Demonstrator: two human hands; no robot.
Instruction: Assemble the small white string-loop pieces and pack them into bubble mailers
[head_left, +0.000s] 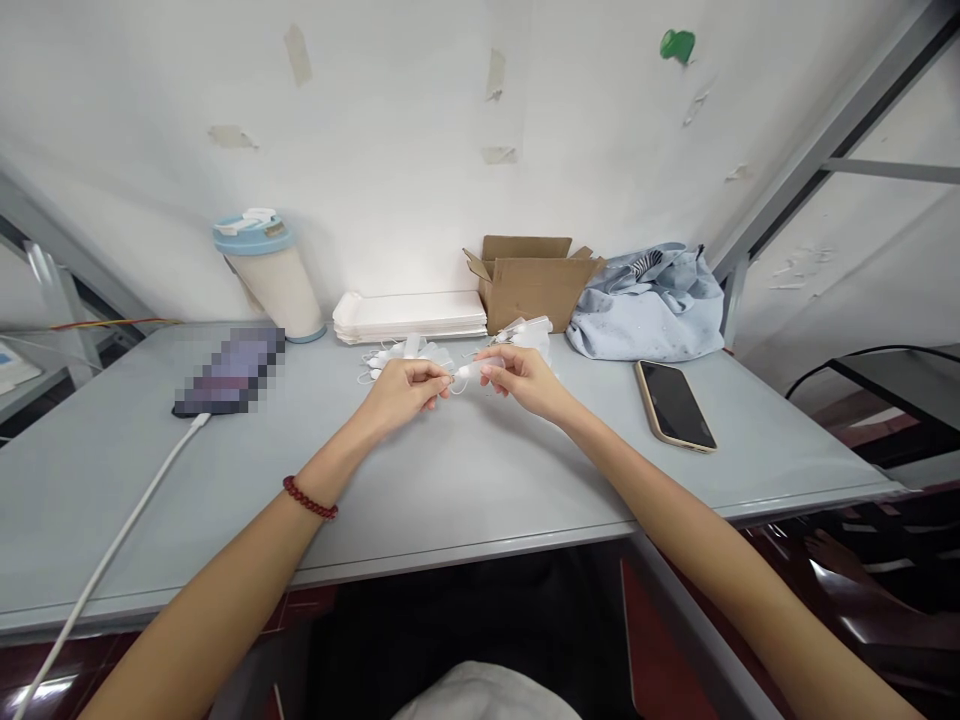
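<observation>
While the right hand (521, 378) grasps a small translucent piece (465, 372) between thumb and fingers, the left hand (409, 390) pinches at its white, looped end, whether on loop or cap being too small to tell; the piece lies between the two sets of fingertips, above the grey desk (480, 490). Just beyond the left fingers rests a cluster of similar pieces (390, 355); farther behind stand a white stack (412, 315) and an open cardboard box (540, 292); well right of the right fingers lies a smartphone (675, 405)
</observation>
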